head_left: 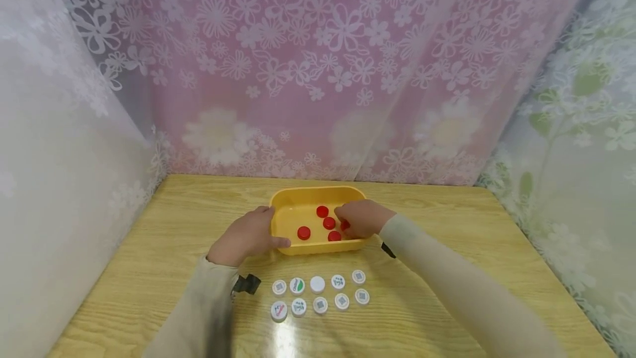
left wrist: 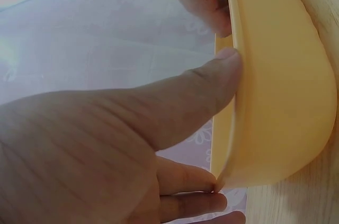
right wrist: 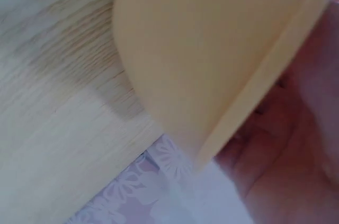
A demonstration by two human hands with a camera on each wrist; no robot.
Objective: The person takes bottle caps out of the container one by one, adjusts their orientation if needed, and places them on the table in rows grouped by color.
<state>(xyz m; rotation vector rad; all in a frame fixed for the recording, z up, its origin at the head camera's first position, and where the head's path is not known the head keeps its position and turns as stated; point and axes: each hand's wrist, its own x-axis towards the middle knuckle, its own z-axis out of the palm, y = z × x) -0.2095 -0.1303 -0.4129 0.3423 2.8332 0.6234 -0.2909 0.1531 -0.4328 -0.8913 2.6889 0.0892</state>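
A yellow plastic box (head_left: 295,248) stands on the table with several red bottle caps (head_left: 303,232) on its floor. At the box's left end, my left hand (head_left: 243,235) holds the rim, its thumb (left wrist: 228,62) on the near edge and its fingers at the end wall. My right hand (head_left: 361,218) reaches over the right end into the box, fingers bent down. Its fingertips pinch a red bottle cap (head_left: 345,226), partly covered by the hand. From the right wrist, the box wall (right wrist: 201,49) hides the fingertips.
In front of the box, white bottle caps (head_left: 320,305), several with printed tops, lie in two rows on the wooden table (head_left: 199,203). A pink flowered curtain (head_left: 308,98) hangs behind the table, and pale flowered cloths (head_left: 586,142) hang at both sides.
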